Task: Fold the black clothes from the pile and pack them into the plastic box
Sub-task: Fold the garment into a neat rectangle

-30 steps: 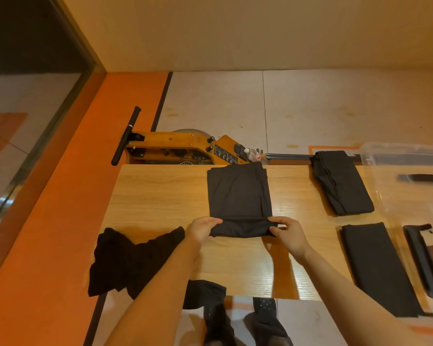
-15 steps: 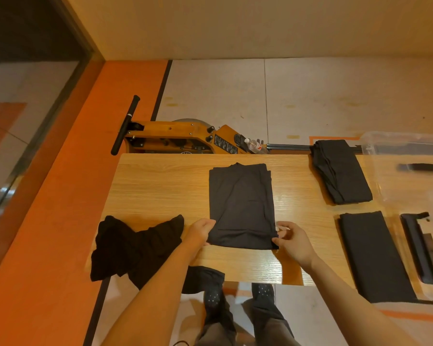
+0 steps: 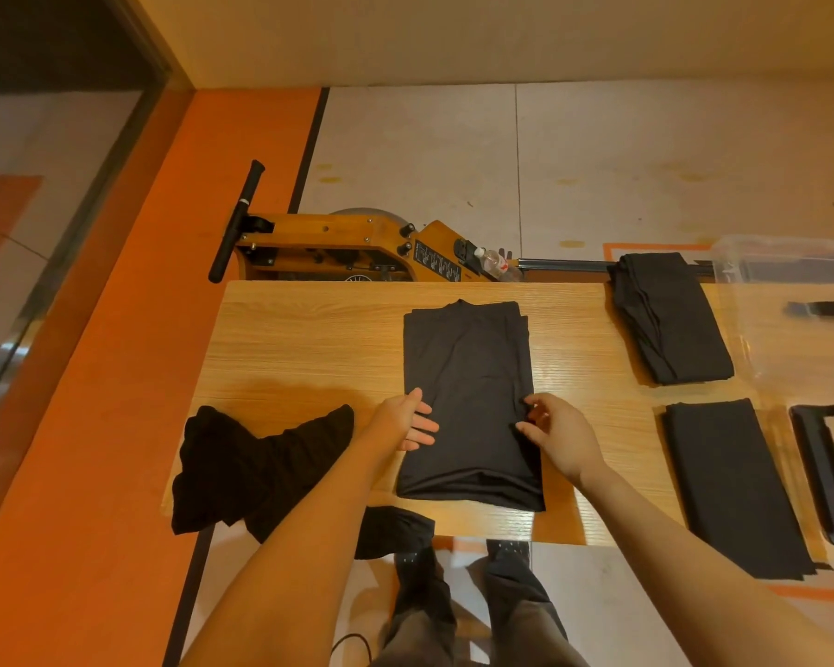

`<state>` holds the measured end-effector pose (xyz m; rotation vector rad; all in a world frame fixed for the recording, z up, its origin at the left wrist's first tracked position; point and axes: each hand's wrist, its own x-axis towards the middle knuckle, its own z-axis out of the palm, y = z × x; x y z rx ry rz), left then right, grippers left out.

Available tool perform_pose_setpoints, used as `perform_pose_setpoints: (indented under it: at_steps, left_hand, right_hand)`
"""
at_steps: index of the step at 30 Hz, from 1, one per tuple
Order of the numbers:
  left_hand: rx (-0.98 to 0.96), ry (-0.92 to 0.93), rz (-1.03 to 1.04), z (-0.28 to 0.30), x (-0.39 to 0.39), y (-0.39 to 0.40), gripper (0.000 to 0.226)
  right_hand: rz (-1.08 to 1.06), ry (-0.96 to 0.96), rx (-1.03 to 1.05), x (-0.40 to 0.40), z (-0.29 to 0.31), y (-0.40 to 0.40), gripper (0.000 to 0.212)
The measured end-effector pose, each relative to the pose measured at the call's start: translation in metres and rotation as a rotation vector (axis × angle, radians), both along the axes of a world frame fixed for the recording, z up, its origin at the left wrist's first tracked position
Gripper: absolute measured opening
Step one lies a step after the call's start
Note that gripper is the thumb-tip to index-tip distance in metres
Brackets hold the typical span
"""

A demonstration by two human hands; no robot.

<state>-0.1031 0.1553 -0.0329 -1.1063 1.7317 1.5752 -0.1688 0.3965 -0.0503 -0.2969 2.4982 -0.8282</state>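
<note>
A folded black garment (image 3: 468, 402) lies flat at the middle of the wooden desk (image 3: 299, 349), its long side running from 12 to 6 o'clock. The left hand (image 3: 403, 421) rests on the garment's 9 o'clock edge with fingers (image 3: 422, 426) straight and flat on the cloth. The right hand (image 3: 557, 433) sits at the 3 o'clock edge, its fingers (image 3: 530, 416) loosely curled and touching the fabric; I cannot tell whether they pinch it. At 9 o'clock from the garment a crumpled pile of black clothes (image 3: 256, 466) hangs over the desk's near edge. At 3 o'clock lie two folded black pieces, one far (image 3: 670, 320) and one near (image 3: 733, 488). The clear plastic box (image 3: 790, 262) stands at about 2 o'clock, at the desk's far right.
</note>
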Motion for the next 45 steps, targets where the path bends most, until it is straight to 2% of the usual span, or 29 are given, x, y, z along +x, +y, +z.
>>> perform_pose_setpoints:
  at_steps: [2, 4, 6, 10, 12, 16, 18, 21, 24, 28, 34, 37, 41, 45]
  left_hand:
    - [0.063, -0.026, 0.016, 0.001, -0.001, 0.002, 0.05]
    - [0.119, -0.054, 0.028, -0.002, 0.001, 0.002, 0.051]
    - [0.143, -0.069, 0.037, -0.004, 0.004, 0.001, 0.051]
    - [0.154, -0.077, 0.049, -0.008, 0.004, -0.001, 0.048]
    - [0.01, -0.001, -0.016, -0.01, 0.004, 0.002, 0.043]
    - [-0.592, 0.317, -0.277, -0.018, 0.005, 0.001, 0.022]
    - [-0.787, 0.377, -0.421, -0.02, -0.002, -0.003, 0.032]
    - [-0.932, 0.324, -0.674, -0.022, -0.016, -0.01, 0.052]
    - [-0.95, 0.227, -0.9, -0.028, -0.025, -0.017, 0.063]
    - [-0.931, 0.111, -1.082, -0.029, -0.03, -0.026, 0.074]
    - [-0.867, 0.112, -1.142, -0.032, -0.025, -0.037, 0.094]
    - [-0.873, 0.134, -1.127, -0.031, -0.025, -0.035, 0.093]
    - [-0.904, 0.28, -1.1, -0.029, -0.014, -0.025, 0.09]
    - [-0.881, 0.305, -1.234, -0.035, 0.015, -0.022, 0.105]
  right_hand:
    - [0.239, 0.196, 0.098, -0.001, -0.006, -0.004, 0.064]
    - [0.444, 0.281, 0.197, -0.001, -0.015, -0.004, 0.08]
    - [0.564, 0.255, 0.272, 0.001, -0.024, 0.0, 0.089]
    - [0.622, 0.213, 0.334, 0.005, -0.034, 0.012, 0.101]
    - [0.644, 0.206, 0.363, 0.004, -0.036, 0.014, 0.104]
    - [0.603, 0.21, 0.331, 0.002, -0.034, 0.014, 0.11]
    - [0.576, 0.248, 0.301, 0.001, -0.034, 0.014, 0.108]
    - [0.58, 0.273, 0.27, -0.001, -0.035, 0.016, 0.106]
    - [0.614, 0.282, 0.27, 0.0, -0.038, 0.019, 0.106]
    - [0.638, 0.264, 0.256, 0.007, -0.041, 0.033, 0.11]
    - [0.678, 0.238, 0.261, 0.016, -0.044, 0.049, 0.113]
    - [0.662, 0.239, 0.267, 0.016, -0.04, 0.047, 0.11]
    - [0.653, 0.248, 0.283, 0.014, -0.035, 0.049, 0.097]
    - [0.654, 0.237, 0.312, 0.016, -0.035, 0.049, 0.107]
